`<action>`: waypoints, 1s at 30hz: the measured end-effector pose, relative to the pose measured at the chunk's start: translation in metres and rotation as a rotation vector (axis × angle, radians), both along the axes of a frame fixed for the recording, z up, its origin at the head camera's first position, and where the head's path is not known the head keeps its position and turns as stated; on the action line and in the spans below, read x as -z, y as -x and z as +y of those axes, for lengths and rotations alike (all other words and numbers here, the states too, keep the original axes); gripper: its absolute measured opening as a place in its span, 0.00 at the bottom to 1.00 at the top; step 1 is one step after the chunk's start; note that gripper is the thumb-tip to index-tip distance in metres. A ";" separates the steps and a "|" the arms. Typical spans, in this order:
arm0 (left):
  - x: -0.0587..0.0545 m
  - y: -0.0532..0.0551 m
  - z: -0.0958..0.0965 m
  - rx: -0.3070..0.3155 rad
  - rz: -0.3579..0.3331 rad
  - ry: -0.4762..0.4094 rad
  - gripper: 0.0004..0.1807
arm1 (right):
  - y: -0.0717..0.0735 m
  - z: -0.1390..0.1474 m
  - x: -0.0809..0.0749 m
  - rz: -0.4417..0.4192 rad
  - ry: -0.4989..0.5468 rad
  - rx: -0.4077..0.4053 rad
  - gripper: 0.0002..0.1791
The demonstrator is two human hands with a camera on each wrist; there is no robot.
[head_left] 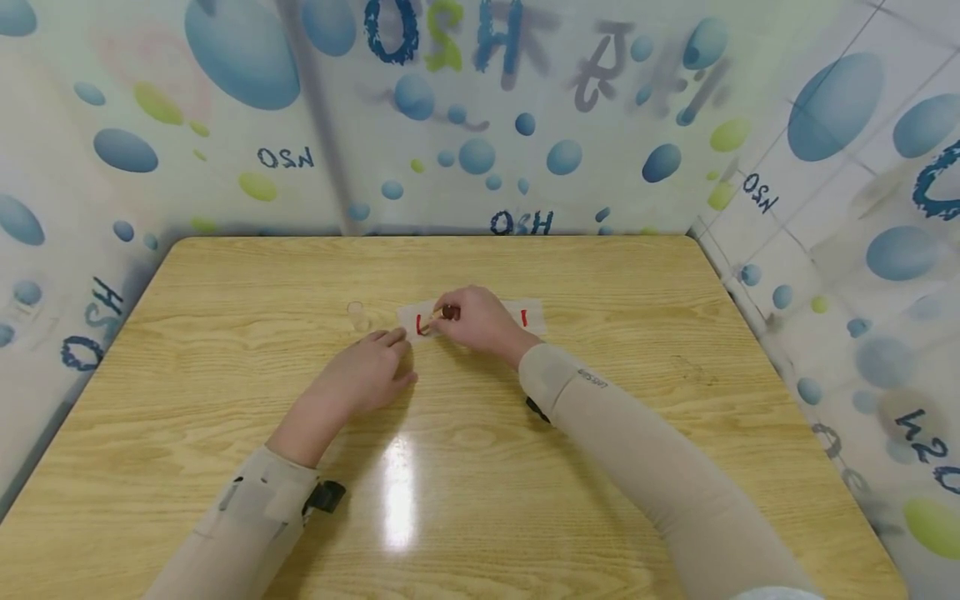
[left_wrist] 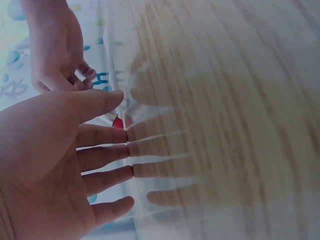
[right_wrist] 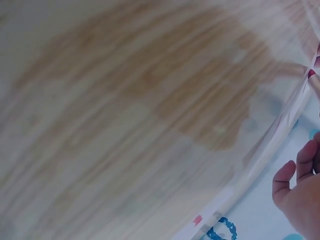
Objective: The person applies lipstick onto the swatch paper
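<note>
A pale paper strip (head_left: 534,310) lies flat near the far middle of the table, with red strokes toward both ends. My right hand (head_left: 474,318) pinches a slim red-tipped marker (head_left: 433,318) with a beige barrel and dark end. Its tip is down at the red mark (head_left: 419,325) on the strip's left part. In the right wrist view the marker's red tip (right_wrist: 311,73) meets the surface. My left hand (head_left: 367,372) rests its fingertips at the strip's left end, its fingers (left_wrist: 102,157) straight and spread in the left wrist view.
A small clear outlined thing (head_left: 356,314), too faint to identify, lies left of the strip. Faint dark marks (head_left: 696,369) show on the wooden table (head_left: 480,500) at right. Patterned curtain-like walls (head_left: 480,158) stand close behind and beside the table.
</note>
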State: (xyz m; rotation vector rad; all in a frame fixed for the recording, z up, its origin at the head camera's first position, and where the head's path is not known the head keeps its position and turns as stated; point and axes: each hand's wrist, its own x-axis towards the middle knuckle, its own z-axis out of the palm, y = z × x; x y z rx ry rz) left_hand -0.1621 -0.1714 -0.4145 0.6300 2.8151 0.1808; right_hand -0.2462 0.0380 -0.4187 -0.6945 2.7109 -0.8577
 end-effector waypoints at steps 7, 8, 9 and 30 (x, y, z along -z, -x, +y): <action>-0.001 0.000 -0.001 0.002 0.008 -0.016 0.32 | -0.002 0.004 0.002 -0.025 0.047 0.006 0.14; -0.001 0.000 0.000 0.002 0.005 -0.015 0.32 | -0.002 0.004 0.003 -0.029 0.065 0.010 0.14; -0.001 0.000 0.000 0.001 0.000 -0.014 0.32 | -0.003 0.005 0.003 -0.030 0.085 0.016 0.14; -0.005 -0.002 0.003 -0.008 -0.010 -0.021 0.33 | -0.012 0.024 0.001 -0.058 0.276 0.144 0.13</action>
